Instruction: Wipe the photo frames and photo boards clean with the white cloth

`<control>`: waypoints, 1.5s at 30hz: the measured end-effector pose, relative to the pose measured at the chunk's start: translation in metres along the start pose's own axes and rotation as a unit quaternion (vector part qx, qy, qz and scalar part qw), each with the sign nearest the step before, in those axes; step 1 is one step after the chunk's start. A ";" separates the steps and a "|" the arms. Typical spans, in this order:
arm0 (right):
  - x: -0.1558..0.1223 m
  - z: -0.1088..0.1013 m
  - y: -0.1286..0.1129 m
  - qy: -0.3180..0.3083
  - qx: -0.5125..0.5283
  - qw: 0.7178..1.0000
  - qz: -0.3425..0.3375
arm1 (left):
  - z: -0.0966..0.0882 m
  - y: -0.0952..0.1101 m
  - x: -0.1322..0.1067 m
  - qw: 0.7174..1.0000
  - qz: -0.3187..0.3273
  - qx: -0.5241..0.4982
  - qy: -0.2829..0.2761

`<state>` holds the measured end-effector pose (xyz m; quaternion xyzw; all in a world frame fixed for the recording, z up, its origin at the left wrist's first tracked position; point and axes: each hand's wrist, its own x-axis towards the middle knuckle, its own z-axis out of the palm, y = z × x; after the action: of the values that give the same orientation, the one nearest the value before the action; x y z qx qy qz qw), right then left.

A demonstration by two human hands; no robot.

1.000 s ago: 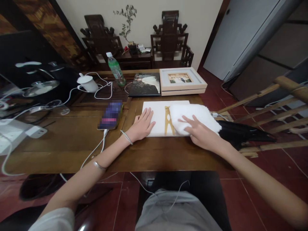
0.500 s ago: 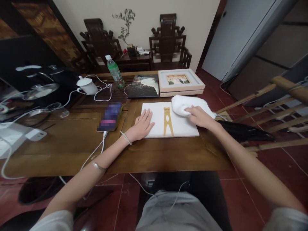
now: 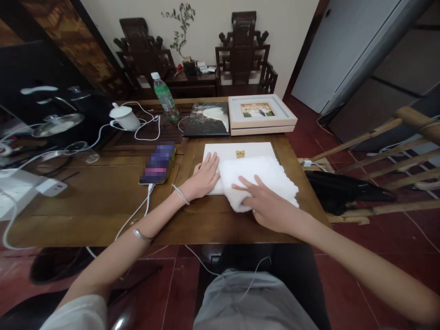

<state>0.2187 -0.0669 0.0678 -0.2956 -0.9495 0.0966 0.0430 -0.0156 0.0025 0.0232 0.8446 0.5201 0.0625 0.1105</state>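
A white panel (image 3: pixel 237 149) with a gold figure lies flat on the wooden table (image 3: pixel 103 201). My left hand (image 3: pixel 203 178) rests flat on its left edge, fingers spread, holding nothing. My right hand (image 3: pixel 266 204) presses down on a white fluffy cloth (image 3: pixel 264 176) that covers the near part of the panel and reaches its front edge. Only the top of the gold figure (image 3: pixel 242 153) shows above the cloth.
A phone (image 3: pixel 158 163) with a white cable lies left of the panel. Behind it are a dark photo album (image 3: pixel 207 119), a framed picture (image 3: pixel 261 113), a green bottle (image 3: pixel 165 97) and a white teapot (image 3: pixel 124 118). Bamboo poles (image 3: pixel 374 160) and a black bag (image 3: pixel 343 190) sit to the right.
My right hand has dragged the cloth from the panel's far right corner toward me, to its near edge. My left hand stayed in place.
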 end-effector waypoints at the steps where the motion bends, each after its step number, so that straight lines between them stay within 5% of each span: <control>1: -0.004 -0.002 -0.003 -0.003 0.005 1.000 -0.007 | 0.000 0.000 0.000 1.000 0.002 0.003 0.002; 10: 0.008 -0.003 0.021 0.037 0.039 0.998 0.013 | 0.001 -0.001 -0.001 1.000 0.004 0.010 0.015; 19: 0.061 -0.006 0.074 0.072 -0.028 0.993 0.091 | 0.000 -0.001 -0.001 1.000 0.006 0.004 0.012; 24: 0.064 0.005 0.035 0.031 -0.087 0.986 0.136 | -0.001 -0.002 -0.001 1.000 0.004 -0.008 0.010; 29: 0.021 0.014 -0.029 -0.006 -0.075 0.992 0.099 | -0.001 -0.002 0.000 1.000 0.009 0.002 0.013; 33: 0.001 0.004 -0.044 -0.030 -0.045 0.996 0.069 | -0.001 -0.003 0.000 1.000 0.017 0.012 0.016; 42: 0.080 -0.004 0.042 0.047 -0.075 0.988 0.130 | 0.006 -0.009 0.002 0.999 0.035 0.012 0.038; 45: 0.096 0.005 0.049 0.059 -0.110 0.980 0.157 | 0.007 -0.010 0.002 0.998 0.042 0.014 0.044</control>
<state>0.1658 0.0268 0.0549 -0.4494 -0.8917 -0.0200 0.0505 -0.0221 0.0079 0.0137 0.8638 0.4890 0.0972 0.0725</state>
